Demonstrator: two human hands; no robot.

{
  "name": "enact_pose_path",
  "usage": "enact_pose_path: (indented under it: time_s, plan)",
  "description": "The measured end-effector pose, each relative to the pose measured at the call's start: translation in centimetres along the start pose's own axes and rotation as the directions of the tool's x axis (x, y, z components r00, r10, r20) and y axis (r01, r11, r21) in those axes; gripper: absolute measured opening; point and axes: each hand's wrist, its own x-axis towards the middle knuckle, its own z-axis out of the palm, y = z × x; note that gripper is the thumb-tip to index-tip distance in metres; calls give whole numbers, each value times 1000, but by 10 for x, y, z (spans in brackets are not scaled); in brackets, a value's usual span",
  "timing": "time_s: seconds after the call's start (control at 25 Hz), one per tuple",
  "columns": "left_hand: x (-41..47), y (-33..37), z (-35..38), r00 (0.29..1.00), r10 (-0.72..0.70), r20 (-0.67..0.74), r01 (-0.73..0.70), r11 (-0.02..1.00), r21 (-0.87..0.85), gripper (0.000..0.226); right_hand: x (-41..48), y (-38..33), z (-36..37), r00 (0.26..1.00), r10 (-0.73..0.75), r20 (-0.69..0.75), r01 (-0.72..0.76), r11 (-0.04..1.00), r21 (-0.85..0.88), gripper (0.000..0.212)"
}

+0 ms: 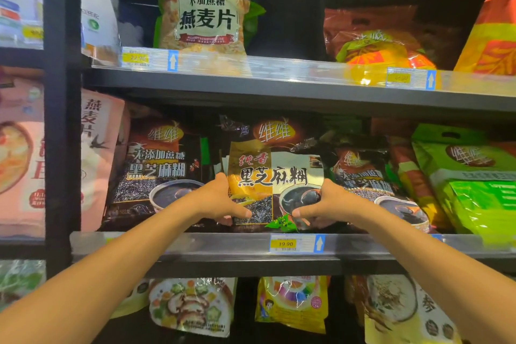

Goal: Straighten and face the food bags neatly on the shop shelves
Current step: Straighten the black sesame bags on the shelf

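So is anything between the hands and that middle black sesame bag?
Nothing visible. The left hand and right hand grip the black sesame bag by its lower sides; neighbouring bags only flank it.

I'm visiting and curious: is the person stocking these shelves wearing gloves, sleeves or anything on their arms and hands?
No. The left hand and right hand are bare: no gloves, no rings showing. The left forearm and right forearm are bare too: no sleeve, watch or bracelet in view.
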Motion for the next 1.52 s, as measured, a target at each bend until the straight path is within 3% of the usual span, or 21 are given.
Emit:
enact_pose_path:
  time_s: [0.12,0.28,0.52,0.64,0.8,0.96,1.16,1.28,1.52]
  plan:
    - [5,2,-1,1000,-14,-18,15,999,33,68,4,-1,0,1000,13,-24,-13,1000,4,37]
    - [13,5,3,997,-14,-72,24,989,145,64,12,-1,7,993,32,-110,-36,999,-36,48]
    - [5,1,-4,1000,-15,-10,15,1000,23,68,4,-7,5,994,23,-105,-43,980,-194,52]
    - [-2,-3,-12,1000,1,21,0,1000,-17,68,-4,-16,5,992,55,-116,-68,991,-112,35]
    - [-13,-7,-17,999,50,9,-50,997,65,51,-17,-21,4,993,48,-104,-48,999,1,30]
    - [-22,-9,-20,996,77,-51,-65,975,213,55,-28,-26,-1,977,54,-208,-97,974,-204,38]
    - [-26,-9,-18,913,329,-240,-180,855,486,98,-44,-27,-4,918,-2,-396,-139,935,-327,73]
    - [-27,2,-13,823,478,-306,-201,750,631,95,-58,-18,-10,846,-135,-516,-121,893,-433,74]
    - [-22,47,13,755,581,-303,-220,660,718,91,-87,18,-49,742,-264,-616,-159,823,-545,69]
